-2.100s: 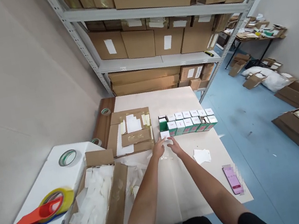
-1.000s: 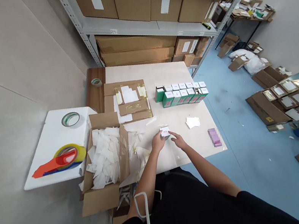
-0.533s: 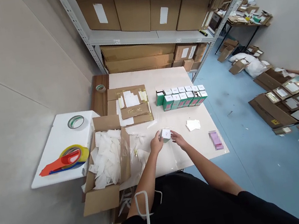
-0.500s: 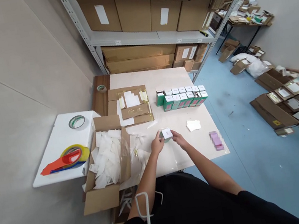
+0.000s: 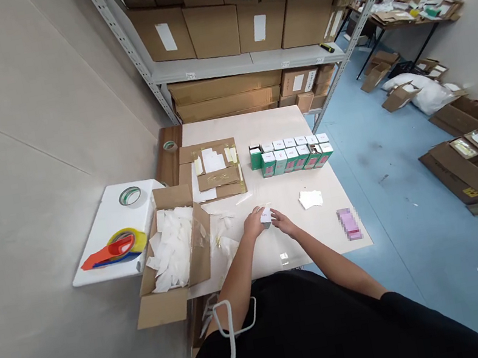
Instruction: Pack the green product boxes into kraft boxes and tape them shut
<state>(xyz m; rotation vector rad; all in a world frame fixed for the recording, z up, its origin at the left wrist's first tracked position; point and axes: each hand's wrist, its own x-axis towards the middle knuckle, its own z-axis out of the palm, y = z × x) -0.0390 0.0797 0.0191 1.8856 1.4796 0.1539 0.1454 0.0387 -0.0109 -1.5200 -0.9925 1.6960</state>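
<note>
A small carton with a white top (image 5: 266, 216) stands at the middle of the table's near part. My left hand (image 5: 254, 224) is closed around its left side. To its right is my right hand (image 5: 283, 222), fingers loosely apart and their tips close beside the carton. Whether they touch it I cannot tell. Behind, two rows of green and white cartons (image 5: 293, 158) stand close together, one at the left end slightly apart. White cards (image 5: 310, 199) lie right of my hands.
An open cardboard box of white paper slips (image 5: 172, 249) stands left. Flattened cardboard (image 5: 220, 176) lies behind it. A white surface (image 5: 104, 227) holds a tape dispenser (image 5: 108, 251) and tape roll (image 5: 130, 196). A pixelated purple item (image 5: 349, 224) lies at right; shelving (image 5: 237, 62) rises behind.
My right hand has loosened from the carton's right side, its fingers now a little apart. The left hand wraps further over the carton. The camera view has shifted slightly.
</note>
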